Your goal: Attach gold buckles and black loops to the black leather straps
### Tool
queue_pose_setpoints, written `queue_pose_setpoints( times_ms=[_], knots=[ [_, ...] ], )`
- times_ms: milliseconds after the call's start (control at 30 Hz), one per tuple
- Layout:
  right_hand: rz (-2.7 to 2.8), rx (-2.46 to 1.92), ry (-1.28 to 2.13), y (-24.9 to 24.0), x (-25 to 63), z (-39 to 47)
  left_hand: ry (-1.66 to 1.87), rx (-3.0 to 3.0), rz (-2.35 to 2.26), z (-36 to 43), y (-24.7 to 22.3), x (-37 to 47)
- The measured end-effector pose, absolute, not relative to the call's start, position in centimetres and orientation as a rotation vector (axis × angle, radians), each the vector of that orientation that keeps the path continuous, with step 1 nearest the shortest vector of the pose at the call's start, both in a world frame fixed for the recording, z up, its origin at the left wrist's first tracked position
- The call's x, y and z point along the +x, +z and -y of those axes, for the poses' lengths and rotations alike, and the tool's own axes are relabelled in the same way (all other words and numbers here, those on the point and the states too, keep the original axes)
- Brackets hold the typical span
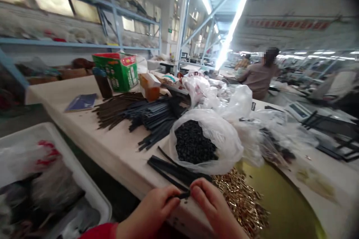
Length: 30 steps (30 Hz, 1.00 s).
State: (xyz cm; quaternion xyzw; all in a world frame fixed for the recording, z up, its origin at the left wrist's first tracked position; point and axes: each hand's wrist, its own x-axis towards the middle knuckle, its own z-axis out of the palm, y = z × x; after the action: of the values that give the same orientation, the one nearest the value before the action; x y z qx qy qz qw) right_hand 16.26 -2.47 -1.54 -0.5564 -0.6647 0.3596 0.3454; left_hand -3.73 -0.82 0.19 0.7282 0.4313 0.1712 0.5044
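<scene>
Near the table's front edge, my left hand [157, 207] pinches a short dark strip [184, 195] between thumb and fingers. My right hand [210, 201] is closed at the strip's other end, its fingertips hiding that end. Just behind my hands lie several black strips [171, 170] on the cloth. An open clear plastic bag [228, 145] full of small black pieces [193, 142] stands beyond them. To the right of my right hand, many small gold metal pieces [238, 198] are heaped on a round gold tray [286, 201].
More dark strips [151, 114] lie in bundles farther back, near a blue booklet [81, 102] and a green box [120, 73]. A white bin [103, 205] with plastic bags stands at the lower left. A person [259, 76] is beyond the table.
</scene>
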Motion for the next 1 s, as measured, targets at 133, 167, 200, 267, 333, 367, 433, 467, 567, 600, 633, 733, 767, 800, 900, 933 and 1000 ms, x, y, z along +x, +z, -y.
queue_pose_setpoints(
  times_ms=[133, 167, 200, 267, 333, 367, 433, 467, 567, 600, 633, 733, 767, 800, 900, 933, 1000],
  knots=[
    [1.812, -1.775, 0.41, -0.5, 20.3, -4.3, 0.38, 1.683, -1.037, -0.4, -1.0, -3.9],
    [1.84, -1.816, 0.37, -0.7, 20.8, -5.9, 0.381, 1.662, -1.024, -0.5, -1.3, -3.9],
    [1.879, -1.847, 0.35, -1.1, 21.0, -7.4, 0.384, 1.639, -1.011, -0.6, -1.7, -3.8],
    [1.95, -1.89, 0.351, -2.2, 20.7, -9.6, 0.385, 1.587, -0.996, -1.0, -2.5, -3.7],
    [2.007, -1.936, 0.344, -3.3, 20.1, -10.9, 0.385, 1.53, -0.996, -1.3, -3.0, -3.7],
    [2.025, -1.955, 0.336, -3.7, 19.8, -11.2, 0.385, 1.504, -0.999, -1.6, -3.2, -3.7],
    [2.041, -1.975, 0.316, -4.2, 19.6, -11.4, 0.388, 1.463, -1.01, -2.0, -3.4, -3.9],
    [2.042, -1.976, 0.309, -4.3, 19.6, -11.4, 0.391, 1.449, -1.014, -2.1, -3.4, -3.9],
    [2.031, -1.95, 0.3, -4.5, 20.2, -11.2, 0.413, 1.443, -1.037, -2.6, -3.4, -3.8],
    [2.026, -1.932, 0.301, -4.5, 20.4, -11.2, 0.427, 1.449, -1.047, -2.8, -3.4, -3.7],
    [2.02, -1.911, 0.301, -4.6, 20.6, -11.1, 0.447, 1.458, -1.057, -3.0, -3.3, -3.5],
    [1.967, -1.852, 0.293, -4.3, 20.7, -10.6, 0.509, 1.498, -1.069, -3.5, -2.7, -2.8],
    [1.933, -1.835, 0.285, -4.1, 20.6, -10.3, 0.509, 1.512, -1.057, -3.6, -2.3, -2.4],
    [1.894, -1.815, 0.278, -3.8, 20.7, -10.0, 0.497, 1.526, -1.04, -3.6, -1.8, -2.0],
    [1.766, -1.735, 0.298, -2.5, 20.7, -7.8, 0.443, 1.573, -1.002, -2.5, 0.5, -1.0],
    [1.738, -1.703, 0.326, -2.2, 20.6, -6.5, 0.427, 1.591, -0.996, -1.7, 1.5, -0.8],
    [1.677, -1.636, 0.424, -1.8, 20.3, -3.2, 0.396, 1.63, -0.971, 0.5, 3.5, -1.0]
  ],
)
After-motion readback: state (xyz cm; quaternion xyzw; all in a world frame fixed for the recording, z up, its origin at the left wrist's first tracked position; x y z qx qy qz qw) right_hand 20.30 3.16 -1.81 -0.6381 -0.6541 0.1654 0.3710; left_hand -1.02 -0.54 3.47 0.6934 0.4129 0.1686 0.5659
